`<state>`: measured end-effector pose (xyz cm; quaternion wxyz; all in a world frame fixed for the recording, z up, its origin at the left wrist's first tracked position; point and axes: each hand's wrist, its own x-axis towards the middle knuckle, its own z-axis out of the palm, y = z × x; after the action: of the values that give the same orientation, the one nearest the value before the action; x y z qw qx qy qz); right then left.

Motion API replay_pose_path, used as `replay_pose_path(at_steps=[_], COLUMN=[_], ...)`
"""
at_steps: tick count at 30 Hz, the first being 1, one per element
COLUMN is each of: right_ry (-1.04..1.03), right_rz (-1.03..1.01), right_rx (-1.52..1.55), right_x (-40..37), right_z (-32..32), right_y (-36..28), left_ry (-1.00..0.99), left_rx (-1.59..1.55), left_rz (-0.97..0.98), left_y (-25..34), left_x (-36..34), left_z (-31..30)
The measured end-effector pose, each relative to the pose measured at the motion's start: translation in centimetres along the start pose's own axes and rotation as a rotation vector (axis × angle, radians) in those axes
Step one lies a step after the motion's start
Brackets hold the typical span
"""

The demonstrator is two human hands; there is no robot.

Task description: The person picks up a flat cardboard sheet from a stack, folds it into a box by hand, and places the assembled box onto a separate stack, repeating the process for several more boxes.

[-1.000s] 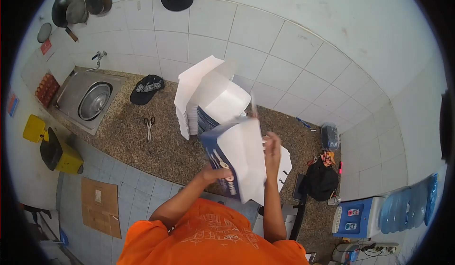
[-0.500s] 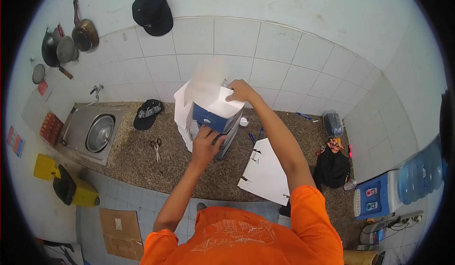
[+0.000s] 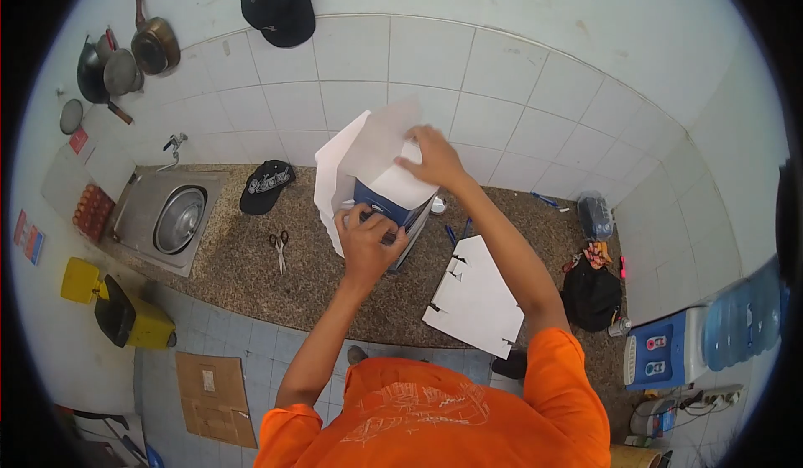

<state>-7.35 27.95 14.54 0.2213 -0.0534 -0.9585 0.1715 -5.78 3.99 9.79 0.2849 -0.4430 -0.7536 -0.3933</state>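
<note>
White sheets (image 3: 336, 163) stand wrapped around a dark blue box (image 3: 381, 203) on the granite counter, close to the tiled wall. My left hand (image 3: 368, 238) is at the near side of the box, fingers bent against its lower front; what they pinch, if anything, is hidden. My right hand (image 3: 433, 160) is at the upper right of the wrapping, its thumb and fingers on a white flap (image 3: 406, 185). A thin translucent sheet (image 3: 381, 138) rises above the box between the white sheets.
Scissors (image 3: 280, 250) and a black cap (image 3: 268, 187) lie left of the box, before the sink (image 3: 201, 259). On the right are a cut white board (image 3: 475, 296), blue pens (image 3: 452, 235), a black bag (image 3: 591, 294) and a plastic container (image 3: 595, 215).
My left hand has shifted from the blue face to the lower front of the box. My right hand has spread over the flap. The view has tilted slightly.
</note>
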Motion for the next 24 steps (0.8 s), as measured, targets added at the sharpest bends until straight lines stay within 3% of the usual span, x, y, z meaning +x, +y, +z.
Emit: replay_pose_path(at_steps=[1,3,5,6,8,10,12,13,17,19,24], right_ry=[-0.060,-0.660,-0.557,-0.447,-0.468,-0.273,-0.234,-0.208,-0.213,-0.247,-0.280], right_rz=[-0.106,-0.093,-0.136,-0.178,-0.134,-0.001,-0.007,-0.025,-0.107,-0.186,0.023], right_rx=[0.246,0.403,0.261,0.123,0.101,0.057,0.023,-0.014,-0.103,-0.135,-0.050], right_x=[-1.1,-4.4,-6.9,-7.5,-6.1,-4.5,-3.5,-3.2,-3.2,-4.0,-5.4], right_z=[-0.5,-3.5,-2.5,-2.3,-2.2,-1.8,0.7,1.8,2.7,4.1,3.9], right_y=[-0.8,-4.6,-5.3,-5.6,-7.0,-9.7,-10.5,-10.4,-10.3,-10.3,-11.1], left_ry=[0.034,0.059,0.058,0.054,-0.098,-0.067,-0.028,-0.082,-0.127,-0.059,0.015], left_rx=[-0.003,-0.008,0.163,0.162,0.010,0.022,0.029,0.032,0.026,-0.011,-0.181], left_rz=[-0.007,-0.020,-0.116,-0.118,-0.268,-0.224,-0.177,-0.256,-0.411,-0.392,-0.362], left_y=[-0.1,0.2,1.0,0.5,-1.1,-1.9,-2.2,-2.2,-2.5,-3.5,-2.9], left_x=[-0.1,-0.2,0.9,0.7,-0.2,-0.9,-0.8,-0.8,-1.3,-2.2,-2.9], left_z=[0.3,-0.3,-2.5,-2.3,-1.6,-0.3,-0.2,-0.6,-0.7,0.6,1.6])
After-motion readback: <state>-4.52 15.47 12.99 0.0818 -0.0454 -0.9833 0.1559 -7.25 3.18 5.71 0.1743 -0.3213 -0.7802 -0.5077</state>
